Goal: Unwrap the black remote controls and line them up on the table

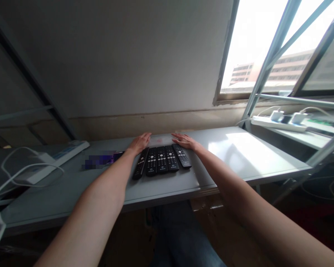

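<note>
Several black remote controls (161,160) lie side by side on the grey table (167,189), buttons up and roughly parallel. The leftmost remote (140,165) is tilted, and the rightmost remote (182,156) slants a little away from the others. My left hand (140,142) rests beyond the left end of the row, fingers stretched forward. At the other end, my right hand (185,141) lies palm down with fingers apart, near the rightmost remote's top. Between the hands is a clear, flat, plastic-looking sheet or bag (159,140) with a faint reddish mark. Neither hand holds anything visible.
Left of my forearm is a dark purple item (100,160), partly blurred out. A white power strip (58,161) with a looping white cable (2,167) lies further left. Another power strip (278,123) with plugs is at right. Metal posts (269,63) stand by the window.
</note>
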`<state>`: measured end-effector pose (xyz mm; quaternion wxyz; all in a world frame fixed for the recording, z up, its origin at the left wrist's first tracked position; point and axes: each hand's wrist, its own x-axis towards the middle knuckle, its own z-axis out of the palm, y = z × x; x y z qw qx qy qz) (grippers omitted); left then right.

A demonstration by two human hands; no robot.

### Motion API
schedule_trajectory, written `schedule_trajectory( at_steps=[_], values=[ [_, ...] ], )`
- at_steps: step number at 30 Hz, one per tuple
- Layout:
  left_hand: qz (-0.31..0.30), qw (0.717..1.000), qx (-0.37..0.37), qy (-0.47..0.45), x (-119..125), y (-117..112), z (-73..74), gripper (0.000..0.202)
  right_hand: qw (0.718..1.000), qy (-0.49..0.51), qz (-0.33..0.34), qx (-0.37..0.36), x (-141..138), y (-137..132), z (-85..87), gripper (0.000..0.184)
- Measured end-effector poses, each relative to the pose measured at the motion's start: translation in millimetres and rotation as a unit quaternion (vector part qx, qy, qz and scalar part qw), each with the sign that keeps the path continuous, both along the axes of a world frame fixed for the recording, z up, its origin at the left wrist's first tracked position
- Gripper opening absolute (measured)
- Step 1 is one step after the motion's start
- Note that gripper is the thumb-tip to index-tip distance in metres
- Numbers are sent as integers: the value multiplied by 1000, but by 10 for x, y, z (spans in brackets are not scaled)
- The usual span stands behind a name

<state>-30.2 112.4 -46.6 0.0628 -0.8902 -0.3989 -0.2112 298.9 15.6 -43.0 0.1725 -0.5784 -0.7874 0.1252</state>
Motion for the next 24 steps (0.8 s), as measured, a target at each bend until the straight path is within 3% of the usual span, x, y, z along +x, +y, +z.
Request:
schedule_trajectory(
  at_steps=[13,24],
  values=[
    [9,1000,22,19,0,-114,57,47,1000,-1,-24,-1,-37,19,-2,78],
    [-7,999,31,31,1,-49,48,47,1000,10,-13,16,-26,-1,6,78]
  ],
)
